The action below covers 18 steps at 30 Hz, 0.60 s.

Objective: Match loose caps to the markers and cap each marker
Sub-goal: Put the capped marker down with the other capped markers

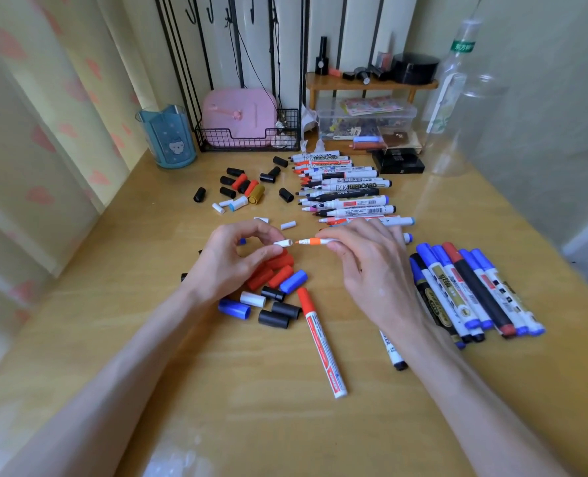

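Observation:
My left hand (pixel 232 258) pinches a small white cap (pixel 283 243), its open end facing right. My right hand (pixel 364 266) holds a thin white marker with an orange tip (pixel 311 241), pointed left at the cap, a small gap between them. Under my left hand lies a heap of loose red, blue, black and white caps (pixel 275 287). A red-capped marker (pixel 320 339) lies near the front. Several uncapped markers (pixel 347 187) lie in a row at the back. Capped markers (pixel 475 294) are piled at the right.
More loose black, red and white caps (pixel 244 187) lie at the back left. A blue cup (pixel 167 136), a wire rack with a pink box (pixel 241 118), a clear storage box (pixel 366 120) and a clear bottle (pixel 454 98) line the back of the wooden table (pixel 251 425).

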Each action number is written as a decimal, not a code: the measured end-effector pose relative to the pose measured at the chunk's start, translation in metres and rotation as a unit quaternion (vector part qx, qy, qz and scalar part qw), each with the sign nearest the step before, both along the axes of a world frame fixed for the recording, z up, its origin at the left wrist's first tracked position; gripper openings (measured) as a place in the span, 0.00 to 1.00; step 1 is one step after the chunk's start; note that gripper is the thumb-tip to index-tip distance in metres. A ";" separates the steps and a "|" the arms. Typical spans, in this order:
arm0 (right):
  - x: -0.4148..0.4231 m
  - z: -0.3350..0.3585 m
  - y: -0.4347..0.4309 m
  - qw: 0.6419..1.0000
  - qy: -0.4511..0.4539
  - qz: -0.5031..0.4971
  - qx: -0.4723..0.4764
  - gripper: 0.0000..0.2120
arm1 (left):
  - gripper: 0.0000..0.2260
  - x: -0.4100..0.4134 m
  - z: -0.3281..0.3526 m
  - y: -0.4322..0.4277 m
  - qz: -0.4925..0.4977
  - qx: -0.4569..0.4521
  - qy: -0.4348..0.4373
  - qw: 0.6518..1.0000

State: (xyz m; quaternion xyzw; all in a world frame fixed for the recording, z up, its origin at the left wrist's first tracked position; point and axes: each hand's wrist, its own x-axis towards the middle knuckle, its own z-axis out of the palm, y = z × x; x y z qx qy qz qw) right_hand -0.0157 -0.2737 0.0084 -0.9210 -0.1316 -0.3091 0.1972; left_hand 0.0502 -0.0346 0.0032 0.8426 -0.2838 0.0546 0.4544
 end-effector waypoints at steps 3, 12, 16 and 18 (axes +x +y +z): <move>0.001 -0.001 0.000 1.000 -0.012 -0.004 0.005 0.10 | 0.03 0.000 0.000 -0.001 -0.004 0.002 0.007 1.000; 0.001 -0.003 -0.003 1.000 0.003 -0.001 -0.015 0.11 | 0.06 -0.004 0.002 -0.004 0.003 0.020 -0.002 1.000; 0.000 -0.002 0.002 1.000 -0.008 0.028 -0.004 0.10 | 0.06 -0.008 0.005 -0.007 0.006 0.026 -0.023 0.999; 0.002 -0.004 0.002 0.999 -0.024 0.042 0.013 0.08 | 0.07 -0.012 0.007 -0.011 0.008 0.026 -0.030 0.999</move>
